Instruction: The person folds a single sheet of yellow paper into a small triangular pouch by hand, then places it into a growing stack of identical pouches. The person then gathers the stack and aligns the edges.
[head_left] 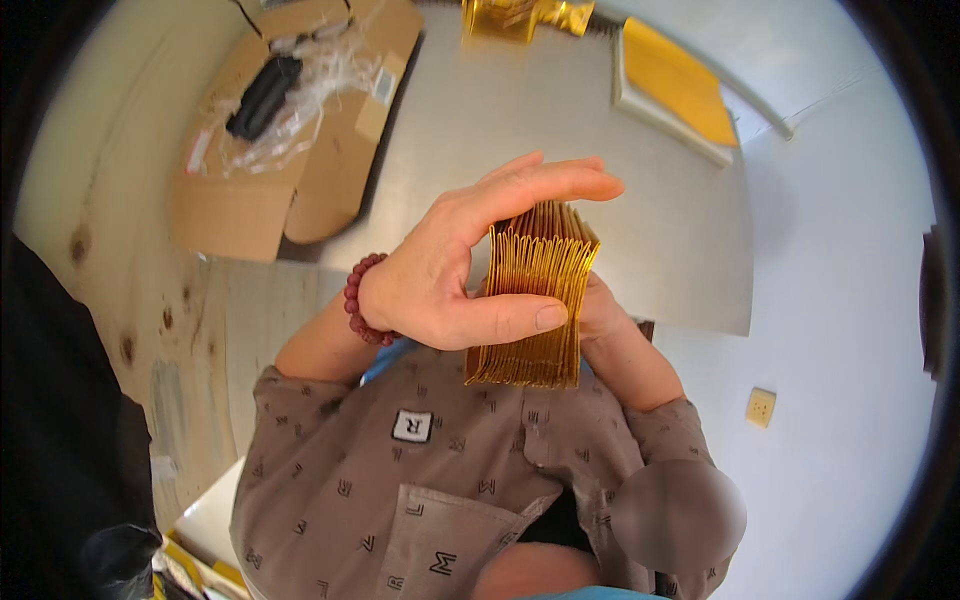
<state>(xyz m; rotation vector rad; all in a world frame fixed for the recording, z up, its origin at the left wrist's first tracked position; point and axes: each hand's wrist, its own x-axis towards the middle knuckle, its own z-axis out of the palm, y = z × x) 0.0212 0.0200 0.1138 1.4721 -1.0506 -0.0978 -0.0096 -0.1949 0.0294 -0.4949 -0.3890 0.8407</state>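
Observation:
A thick stack of gold folded paper [535, 270], its many folded edges fanned side by side, is held up in front of my chest. My left hand [450, 250], with a dark red bead bracelet [366, 300] at its wrist, spans the stack: the thumb presses across the folded edges and the fingers reach straight over the far end. Behind the stack's right side is my right hand [597, 305], against the paper. Its fingers are hidden by the stack.
A grey table [670, 240] lies beyond my hands. On its left is a cardboard box [330, 170] with a black object [264, 98] and clear plastic wrap on top. Shiny gold pieces [498, 20] are at the far edge; a yellow sheet pile [675, 80] lies far right.

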